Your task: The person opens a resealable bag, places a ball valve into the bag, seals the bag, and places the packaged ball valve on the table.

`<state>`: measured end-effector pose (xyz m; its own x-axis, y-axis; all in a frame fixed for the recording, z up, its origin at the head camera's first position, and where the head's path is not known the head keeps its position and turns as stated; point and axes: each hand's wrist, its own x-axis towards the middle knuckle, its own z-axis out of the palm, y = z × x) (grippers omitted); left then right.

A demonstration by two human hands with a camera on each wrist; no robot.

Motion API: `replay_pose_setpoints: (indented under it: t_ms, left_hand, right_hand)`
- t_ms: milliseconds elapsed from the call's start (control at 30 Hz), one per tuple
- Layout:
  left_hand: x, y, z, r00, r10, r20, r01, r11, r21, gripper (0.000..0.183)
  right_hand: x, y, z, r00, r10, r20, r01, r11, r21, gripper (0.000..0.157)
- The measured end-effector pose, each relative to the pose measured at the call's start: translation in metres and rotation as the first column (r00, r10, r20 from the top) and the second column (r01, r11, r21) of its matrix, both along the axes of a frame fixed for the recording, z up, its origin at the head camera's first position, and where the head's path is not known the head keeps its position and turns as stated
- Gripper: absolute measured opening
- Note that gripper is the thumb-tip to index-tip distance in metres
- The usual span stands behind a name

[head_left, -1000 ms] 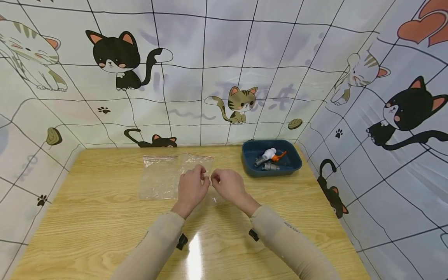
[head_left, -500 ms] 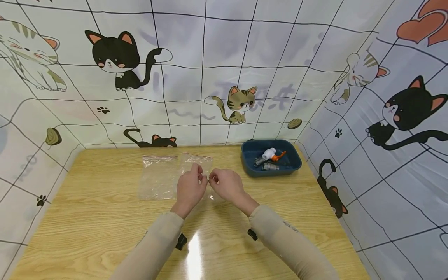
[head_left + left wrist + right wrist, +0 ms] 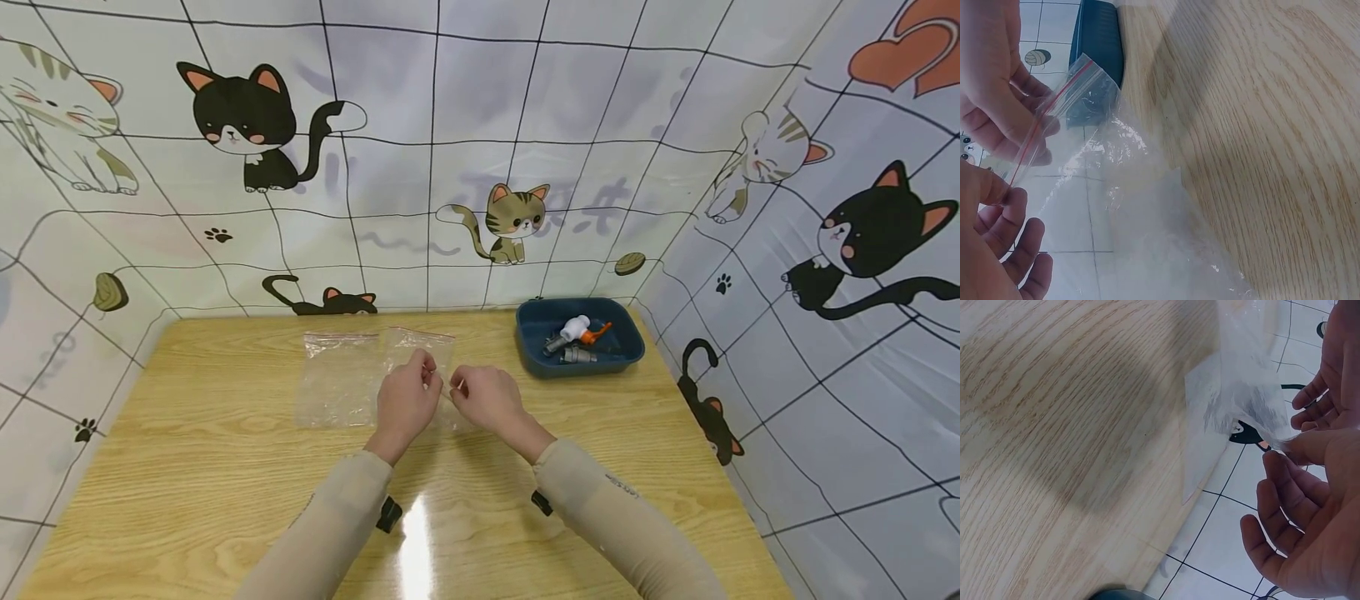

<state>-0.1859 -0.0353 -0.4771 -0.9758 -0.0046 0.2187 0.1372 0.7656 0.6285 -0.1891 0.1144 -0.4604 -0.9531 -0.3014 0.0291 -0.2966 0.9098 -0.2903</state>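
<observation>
A clear zip-lock bag (image 3: 1110, 144) with a red seal line hangs between my two hands in the left wrist view. My left hand (image 3: 405, 400) pinches it by the zip edge between thumb and forefinger. My right hand (image 3: 489, 398) is close beside the left, its thumb (image 3: 1310, 447) and forefinger pinching the bag's edge in the right wrist view. The other fingers of both hands are loosely bent. Below the hands, the bag's lower part is barely visible in the head view. Two more clear zip-lock bags lie flat on the table, one left of my hands (image 3: 337, 383) and one partly behind them (image 3: 422, 338).
A dark blue bin (image 3: 528, 358) stands at the table's back right. Inside it lie a white part with an orange lever (image 3: 577, 329) and grey metal fittings (image 3: 577, 355). Cat-patterned curtain walls (image 3: 405, 183) enclose the wooden table (image 3: 225, 475) behind and at the sides.
Both hands have shifted slightly left while keeping close together at the bag. The flat bags and the bin stay where they were.
</observation>
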Motion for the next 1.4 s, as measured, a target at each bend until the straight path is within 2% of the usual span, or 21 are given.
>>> replay_pose_setpoints:
  t_ms: [300,567,767,867,967,1100,1267,1400]
  left_hand:
    - [-0.001,-0.008,0.003,0.999,0.038,-0.002,-0.038,0.998,0.047,0.006]
    - [-0.002,-0.013,0.007,0.998,0.052,0.047,-0.055,0.996,0.07,0.007]
    - [0.0,-0.012,0.006,0.998,0.016,0.065,-0.021,0.997,0.07,0.009]
    - [0.0,-0.011,0.005,0.996,0.002,0.085,-0.008,0.997,0.076,0.017]
    - [0.001,-0.007,0.004,0.992,-0.021,0.124,0.011,0.997,0.08,0.035]
    - [0.006,-0.003,0.003,0.979,-0.051,0.198,0.034,0.995,0.091,0.055]
    - [0.009,0.001,0.0,0.962,-0.081,0.262,0.043,0.988,0.149,0.052]
    - [0.011,0.002,0.0,0.962,-0.078,0.26,0.032,0.983,0.178,0.039]
  right_hand:
    - [0.006,0.006,-0.002,0.999,0.018,0.043,-0.019,1.0,0.024,0.013]
    - [0.012,0.011,-0.001,0.996,0.041,0.083,-0.043,0.999,0.024,0.011]
    - [0.01,0.008,-0.002,0.998,0.052,0.024,-0.05,0.997,-0.056,0.011]
    - [0.007,0.006,-0.004,0.999,0.028,-0.022,-0.03,0.995,-0.093,0.011]
    - [0.005,0.004,-0.007,0.998,-0.022,-0.053,0.016,0.994,-0.107,0.012]
    - [0.004,0.002,-0.007,0.993,-0.089,-0.076,0.08,0.991,-0.108,0.013]
    - [0.005,-0.002,-0.004,0.99,-0.116,-0.076,0.108,0.99,-0.093,0.013]
    - [0.004,-0.001,-0.004,0.992,-0.122,-0.043,0.118,0.989,-0.084,0.012]
